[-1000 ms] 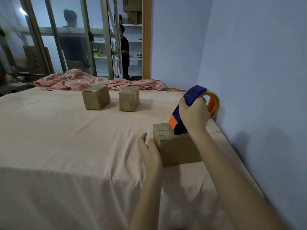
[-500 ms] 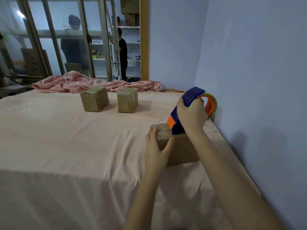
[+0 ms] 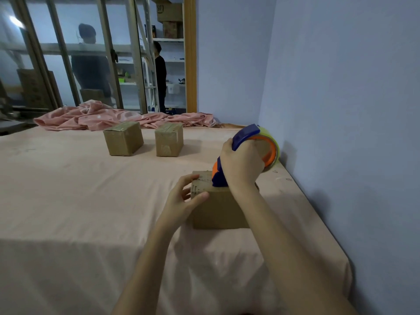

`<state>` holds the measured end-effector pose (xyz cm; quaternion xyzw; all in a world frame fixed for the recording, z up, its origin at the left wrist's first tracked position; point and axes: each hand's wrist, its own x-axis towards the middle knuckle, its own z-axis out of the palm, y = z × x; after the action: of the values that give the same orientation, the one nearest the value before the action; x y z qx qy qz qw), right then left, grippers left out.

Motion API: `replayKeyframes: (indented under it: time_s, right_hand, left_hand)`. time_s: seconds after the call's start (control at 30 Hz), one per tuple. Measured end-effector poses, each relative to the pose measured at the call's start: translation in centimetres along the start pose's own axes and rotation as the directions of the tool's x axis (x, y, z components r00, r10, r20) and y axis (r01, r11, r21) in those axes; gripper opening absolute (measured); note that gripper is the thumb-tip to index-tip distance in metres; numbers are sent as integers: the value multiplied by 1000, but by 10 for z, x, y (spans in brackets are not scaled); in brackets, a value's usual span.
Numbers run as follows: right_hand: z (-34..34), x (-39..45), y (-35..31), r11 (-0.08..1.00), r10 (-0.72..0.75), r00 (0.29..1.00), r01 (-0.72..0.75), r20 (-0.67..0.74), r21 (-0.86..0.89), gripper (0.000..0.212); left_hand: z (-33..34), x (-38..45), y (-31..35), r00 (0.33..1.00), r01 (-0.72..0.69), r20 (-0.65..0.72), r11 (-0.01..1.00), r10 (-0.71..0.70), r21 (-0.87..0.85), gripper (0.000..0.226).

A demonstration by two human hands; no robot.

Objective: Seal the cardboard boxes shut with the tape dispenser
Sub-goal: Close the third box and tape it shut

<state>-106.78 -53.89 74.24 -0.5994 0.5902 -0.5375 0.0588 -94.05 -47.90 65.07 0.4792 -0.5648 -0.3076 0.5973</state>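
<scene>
From the head view, the near box [image 3: 218, 208] sits on the pink-covered table [image 3: 68, 189], close to the right wall [image 3: 341, 110]. The left hand [image 3: 181, 201] holds the box's left top corner, thumb curled against the near face and fingers over the top edge. The right hand [image 3: 242, 164] is wrapped round the handle of the dispenser [image 3: 246, 137], whose blue and orange nose touches the top of the box just right of the left hand's fingertips. The tape roll [image 3: 271, 151] (yellowish, on an orange hub) stands up behind the right hand, near the wall.

Two more boxes lie well apart from the hands, farther back on the table: the left box [image 3: 123, 138] and the middle box [image 3: 169, 139], side by side with a gap between them. Both show tape along their tops. A crumpled pink cloth [image 3: 102, 115] lies behind them.

Dark printing runs along the near box's top left edge, too small to read. A carton [image 3: 170, 10] high on the shelves beyond the doorway bears a mark that cannot be made out.
</scene>
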Motion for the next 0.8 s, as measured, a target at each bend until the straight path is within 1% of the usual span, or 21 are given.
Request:
replayKeyframes:
  time_s: [0.03,0.07,0.1,0.17,0.2,0.27,0.3,0.33,0.37,0.43,0.47,0.57,0.63,0.8]
  right_hand:
    - [1,-1,-1,1000,-13,1000,13,-5,-18,32]
    - [2,0,-2,999,-18,1000,18,-9,-30,31]
    - [2,0,-2,999,-16,1000,15,-12,-33,30]
    - [2,0,-2,1000,3,1000,-4,-13,-20,28]
    - [2,-1,-1,1000,17,1000,-18,-12,-5,27]
    - [0,-2,-1,999,41,999,-41,-8,16,27]
    - [0,-2,-1,999,42,999,-41,-7,19,27]
    - [-1,-2,-1,999,36,999,-36,-8,16,28]
    - [-1,-3,0,1000,28,1000,-28,-12,13,28]
    - [-2,-4,0,1000,19,1000,-18,-23,16,29]
    - [-2,-4,0,1000,19,999,-19,-26,19,29]
    - [-2,-4,-1,999,22,999,-21,-43,24,29]
    - [-1,-4,-1,999,35,999,-34,-42,36,29]
    - [-2,-3,2,996,51,998,-48,-41,72,30]
  left_hand:
    - [-4,0,6,1000,11,9,994,-13,112,45]
    - [-6,0,12,1000,9,14,964,-13,267,50]
    - [-6,1,19,1000,-28,21,903,21,429,55]
    - [2,3,32,988,-153,84,724,131,672,57]
    - [9,3,36,984,-174,121,624,127,762,58]
    - [24,3,35,988,-154,140,389,66,908,72]
    - [30,2,32,988,-153,140,271,66,950,80]
    - [33,0,29,985,-161,145,190,99,969,82]
    - [33,-3,26,977,-174,151,152,153,973,82]
    - [32,-5,23,955,-212,173,143,240,967,80]
    - [31,-4,23,946,-235,194,137,259,962,81]
    - [31,0,24,946,-278,255,97,199,956,87]
    - [35,0,23,943,-292,271,88,192,952,90]
    - [40,1,21,951,-269,240,139,194,953,99]
